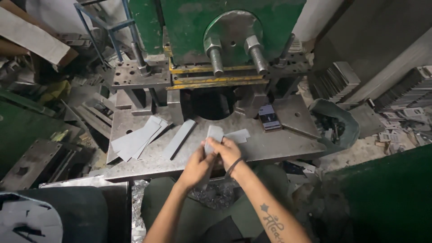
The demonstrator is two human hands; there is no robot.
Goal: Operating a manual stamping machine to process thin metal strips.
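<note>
Grey metal: your two hands meet over a small stack of flat sheet-metal blanks (213,135), at the near edge of the steel press table (279,146).
Left hand (196,167): your fingers are curled against the lower end of the blanks, pinching them from the left.
Right hand (228,150): your fingers wrap the same stack from the right and pinch it; a dark band sits on that wrist.
Blanks' place: held just above the table, in front of the dark round opening (210,103) under the press.
Press: a green machine body (225,27) stands behind the table, with two threaded bolts (236,56) on a round plate and yellow-edged die plates below.
Left of your hands: a loose fan of longer grey strips (137,138) and one single strip (179,138) lie flat on the table.
Right of your hands: another blank (238,135) lies just beside the stack, and a small dark block (269,117) stands farther back.
Floor at right: a green bin (348,123) of scrap pieces.
</note>
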